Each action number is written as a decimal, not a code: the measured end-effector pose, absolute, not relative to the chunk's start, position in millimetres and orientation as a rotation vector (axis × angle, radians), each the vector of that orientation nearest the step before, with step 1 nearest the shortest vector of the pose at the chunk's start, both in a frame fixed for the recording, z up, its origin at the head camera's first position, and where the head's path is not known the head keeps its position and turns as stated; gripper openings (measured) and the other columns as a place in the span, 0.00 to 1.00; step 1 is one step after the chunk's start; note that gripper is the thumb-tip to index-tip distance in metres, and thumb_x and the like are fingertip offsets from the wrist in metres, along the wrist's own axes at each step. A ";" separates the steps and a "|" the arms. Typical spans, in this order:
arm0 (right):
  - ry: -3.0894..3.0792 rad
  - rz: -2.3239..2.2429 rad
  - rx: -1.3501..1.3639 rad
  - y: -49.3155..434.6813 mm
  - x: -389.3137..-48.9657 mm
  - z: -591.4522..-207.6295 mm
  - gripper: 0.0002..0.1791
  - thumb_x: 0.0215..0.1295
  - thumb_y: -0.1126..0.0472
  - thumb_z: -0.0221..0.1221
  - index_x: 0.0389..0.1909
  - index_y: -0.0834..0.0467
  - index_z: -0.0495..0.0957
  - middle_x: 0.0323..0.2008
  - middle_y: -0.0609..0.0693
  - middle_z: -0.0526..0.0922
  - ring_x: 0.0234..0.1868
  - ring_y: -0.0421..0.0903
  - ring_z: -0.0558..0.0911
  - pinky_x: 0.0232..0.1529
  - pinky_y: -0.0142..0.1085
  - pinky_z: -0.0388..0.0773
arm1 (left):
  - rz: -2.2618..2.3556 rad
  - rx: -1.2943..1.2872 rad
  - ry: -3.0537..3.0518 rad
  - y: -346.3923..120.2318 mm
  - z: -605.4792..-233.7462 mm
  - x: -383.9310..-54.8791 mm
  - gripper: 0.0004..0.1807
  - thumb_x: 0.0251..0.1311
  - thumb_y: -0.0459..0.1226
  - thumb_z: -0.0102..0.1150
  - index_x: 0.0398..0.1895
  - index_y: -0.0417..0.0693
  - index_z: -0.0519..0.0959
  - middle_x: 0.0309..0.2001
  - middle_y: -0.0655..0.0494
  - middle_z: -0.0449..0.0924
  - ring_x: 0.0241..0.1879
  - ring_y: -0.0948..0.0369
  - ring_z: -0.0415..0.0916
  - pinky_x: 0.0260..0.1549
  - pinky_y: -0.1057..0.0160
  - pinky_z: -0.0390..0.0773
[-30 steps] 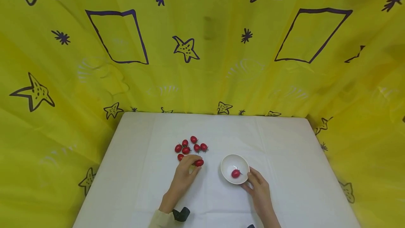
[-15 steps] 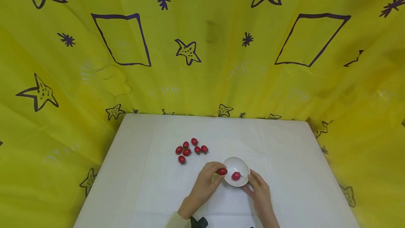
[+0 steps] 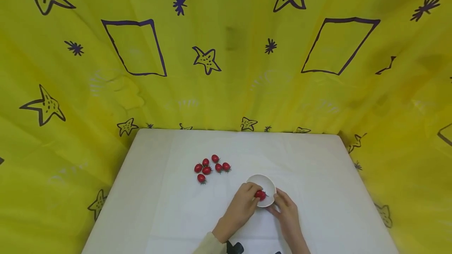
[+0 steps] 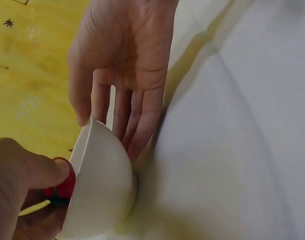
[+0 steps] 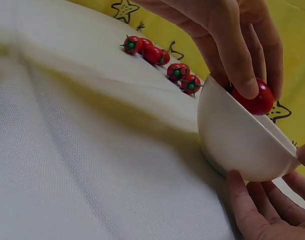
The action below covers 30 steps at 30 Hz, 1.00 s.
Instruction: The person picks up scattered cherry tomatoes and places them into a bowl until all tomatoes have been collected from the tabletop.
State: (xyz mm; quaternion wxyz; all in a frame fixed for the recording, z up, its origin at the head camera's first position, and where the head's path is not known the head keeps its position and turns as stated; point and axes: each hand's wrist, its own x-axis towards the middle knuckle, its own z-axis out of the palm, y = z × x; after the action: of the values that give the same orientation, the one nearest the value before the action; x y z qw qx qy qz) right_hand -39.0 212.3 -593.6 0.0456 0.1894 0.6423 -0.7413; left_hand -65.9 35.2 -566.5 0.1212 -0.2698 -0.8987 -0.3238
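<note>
The left hand pinches a small red tomato between thumb and fingers, holding it inside the rim of a white bowl. A second tomato shows right beside it inside the bowl, partly covered from where I stand. The right hand grips the bowl from the other side, its thumb at the rim and its fingers against the outside of the wall. I cannot tell whether the bowl sits quite level. A pale sleeve covers the left forearm, and something black shows just beside it. Farther back and to the left, seven loose tomatoes with green stems lie in a loose bunch on the white tabletop. Yellow sheeting printed with dark stars surrounds the back and sides.
</note>
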 end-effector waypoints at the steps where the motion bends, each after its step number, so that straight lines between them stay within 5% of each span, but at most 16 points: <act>1: 1.967 -2.256 0.582 212.2 -39.2 -593.7 0.30 0.81 0.57 0.53 0.75 0.70 0.63 0.75 0.70 0.64 0.52 0.32 0.82 0.54 0.40 0.87 | -0.916 -0.781 -2.642 37.2 -566.1 -66.2 0.15 0.60 0.29 0.71 0.50 0.45 0.83 0.46 0.55 0.83 0.46 0.61 0.79 0.49 0.70 0.82; 7: 1.998 -2.196 0.606 214.2 -40.0 -592.9 0.30 0.81 0.56 0.53 0.76 0.67 0.63 0.75 0.68 0.65 0.56 0.35 0.81 0.55 0.39 0.87 | -0.687 -0.709 -2.758 50.7 -561.7 -67.7 0.13 0.61 0.29 0.68 0.49 0.42 0.83 0.43 0.52 0.83 0.42 0.58 0.78 0.45 0.68 0.84; 16: 2.005 -2.167 0.619 213.8 -39.6 -594.8 0.29 0.82 0.57 0.52 0.76 0.67 0.62 0.76 0.68 0.64 0.63 0.43 0.80 0.55 0.40 0.87 | -0.441 -0.643 -2.843 61.5 -567.0 -72.8 0.15 0.51 0.32 0.76 0.43 0.44 0.84 0.38 0.52 0.81 0.38 0.58 0.76 0.38 0.68 0.84; 30: 2.010 -2.190 0.598 210.8 -39.8 -593.8 0.30 0.80 0.56 0.55 0.75 0.67 0.64 0.75 0.68 0.67 0.57 0.36 0.81 0.55 0.40 0.87 | -0.294 -0.719 -2.843 61.1 -567.6 -78.6 0.10 0.54 0.34 0.73 0.40 0.48 0.86 0.36 0.55 0.87 0.37 0.59 0.74 0.34 0.67 0.83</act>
State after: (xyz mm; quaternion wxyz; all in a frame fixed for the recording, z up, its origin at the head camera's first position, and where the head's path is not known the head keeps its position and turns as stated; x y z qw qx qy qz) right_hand -39.8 210.8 -593.8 0.0547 0.1970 0.6620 -0.7210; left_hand -78.6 61.1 -567.6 0.0969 -0.2429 -0.9601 -0.0993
